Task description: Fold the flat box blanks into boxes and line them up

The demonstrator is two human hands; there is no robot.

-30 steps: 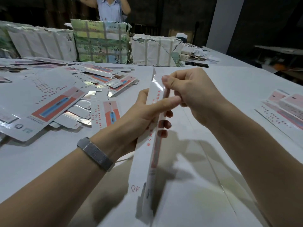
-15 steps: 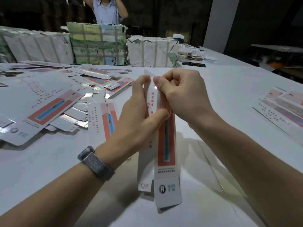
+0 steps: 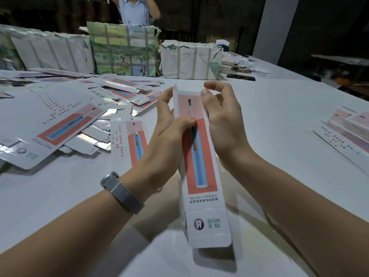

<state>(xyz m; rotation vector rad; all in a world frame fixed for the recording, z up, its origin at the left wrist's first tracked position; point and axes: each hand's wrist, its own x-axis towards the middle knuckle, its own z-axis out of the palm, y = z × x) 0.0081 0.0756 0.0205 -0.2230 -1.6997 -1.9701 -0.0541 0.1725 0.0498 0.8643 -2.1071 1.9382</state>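
Observation:
A long white box point(image 3: 201, 198) printed with a blue toothbrush on a red panel stands tilted in front of me, its printed face toward me and the bottom flap with a tooth logo hanging open. My left hand point(image 3: 167, 132) grips its left side, thumb pressed on the red panel and fingers behind. At the box's upper right edge is my right hand point(image 3: 223, 120); its thumb touches the top corner and its fingers hang loosely curled in the air. Flat blanks point(image 3: 60, 120) lie scattered at the left, one blank point(image 3: 127, 140) just beside my left wrist.
More flat blanks point(image 3: 347, 130) lie at the right edge of the white table point(image 3: 279, 136). Strapped paper bundles point(image 3: 123, 50) line the far side, with a person point(image 3: 137, 11) standing behind them. A dark flat object point(image 3: 241, 76) lies at the back right.
The box has turned from edge-on to face me and has opened into a tube. My right hand has let go of its pinch at the top and its fingers have spread.

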